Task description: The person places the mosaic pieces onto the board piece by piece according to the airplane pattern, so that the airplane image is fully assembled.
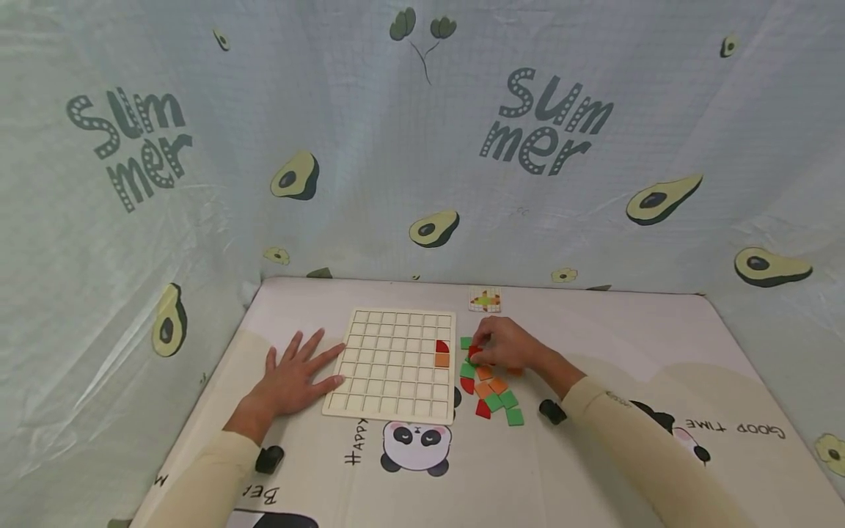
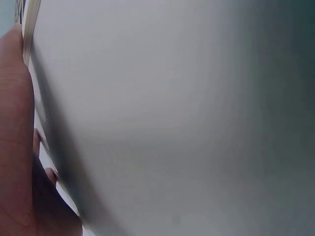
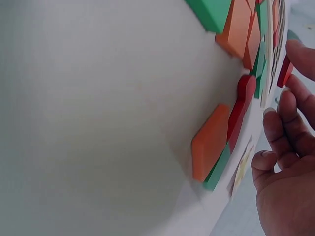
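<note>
right hand (image 1: 507, 343) pinches a red tile (image 3: 285, 72), lower right of centre in head view; likely light, stiff, best held by its edges. left hand (image 1: 288, 383) lies spread, fingers touching the board (image 1: 396, 372).

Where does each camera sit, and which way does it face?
Head: on the head, facing forward and down at board and loose tiles; left hand, right hand, both sleeves show.
Left wrist: on that wrist, facing mostly pale tabletop; part of left hand shows.
Right wrist: on that wrist, facing tabletop and loose tiles; right hand shows, pinching a red piece.
Shared by head and right wrist: loose tiles, right hand.
</note>
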Demonstrator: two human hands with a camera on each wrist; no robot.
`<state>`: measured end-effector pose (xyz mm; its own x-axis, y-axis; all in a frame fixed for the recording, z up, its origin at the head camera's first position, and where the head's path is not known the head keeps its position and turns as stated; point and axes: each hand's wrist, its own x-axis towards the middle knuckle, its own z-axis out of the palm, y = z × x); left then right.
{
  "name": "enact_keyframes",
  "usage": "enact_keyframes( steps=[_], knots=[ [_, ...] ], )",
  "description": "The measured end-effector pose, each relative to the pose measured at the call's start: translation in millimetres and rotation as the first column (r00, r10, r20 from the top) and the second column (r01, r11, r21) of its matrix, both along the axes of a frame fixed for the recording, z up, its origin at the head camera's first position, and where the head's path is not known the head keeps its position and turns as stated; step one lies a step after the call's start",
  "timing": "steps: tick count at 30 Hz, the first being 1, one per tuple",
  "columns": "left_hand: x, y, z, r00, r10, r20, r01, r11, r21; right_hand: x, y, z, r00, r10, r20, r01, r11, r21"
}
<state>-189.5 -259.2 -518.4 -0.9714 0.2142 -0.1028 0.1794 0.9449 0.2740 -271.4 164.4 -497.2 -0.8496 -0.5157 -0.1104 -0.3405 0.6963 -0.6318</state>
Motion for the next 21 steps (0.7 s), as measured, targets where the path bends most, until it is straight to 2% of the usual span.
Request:
enact_keyframes(
  steps=[4,13,21],
  knots=[
    [0.0,0.6,0.6,1.0,0.001,0.0,-0.001,1.0,-0.002,3.5,-4.2,-0.7,1.0,0.025,-0.01,-0.025,1.0,-0.017],
    [0.8,1.4,1.1,1.0,-0.001,-0.001,0.001,1.0,-0.001,10.5,-14.2,-1.9,0.998,0.055,0.023,-0.054,0.997,-0.055],
    [2.0,2.0,4.4,1.0,-0.007,-0.01,0.007,1.0,-0.001,13.1,-19.8,-5.1,0.992,0.123,-0.043,-0.124,0.992,-0.035]
  ],
)
